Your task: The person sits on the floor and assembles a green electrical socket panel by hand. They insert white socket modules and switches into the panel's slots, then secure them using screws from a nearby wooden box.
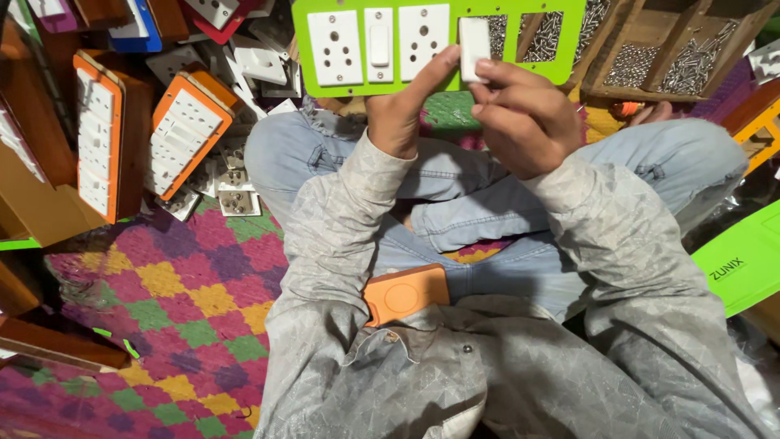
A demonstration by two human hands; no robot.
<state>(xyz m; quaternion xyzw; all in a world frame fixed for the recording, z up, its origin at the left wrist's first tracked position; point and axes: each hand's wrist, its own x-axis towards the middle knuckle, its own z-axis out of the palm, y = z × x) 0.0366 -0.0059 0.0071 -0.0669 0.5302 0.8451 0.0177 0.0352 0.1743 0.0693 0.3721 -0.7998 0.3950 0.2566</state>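
A bright green switch plate (349, 91) is held up above my crossed legs. It carries two white sockets and a white switch, with empty cut-outs toward its right end. My left hand (404, 110) grips the plate's lower edge from behind, thumb on the front. My right hand (520, 114) pinches a small white switch module (474, 46) and holds it against one of the cut-outs. An orange rounded piece (406, 293) rests in my lap.
Wooden boxes with orange-framed white switch boards (183, 130) stand at the left. Loose white sockets (236, 195) lie beside them. A wooden tray of small screws (666, 65) sits top right. A green panel (743, 260) lies at the right. A colourful chequered mat (179, 309) covers the floor.
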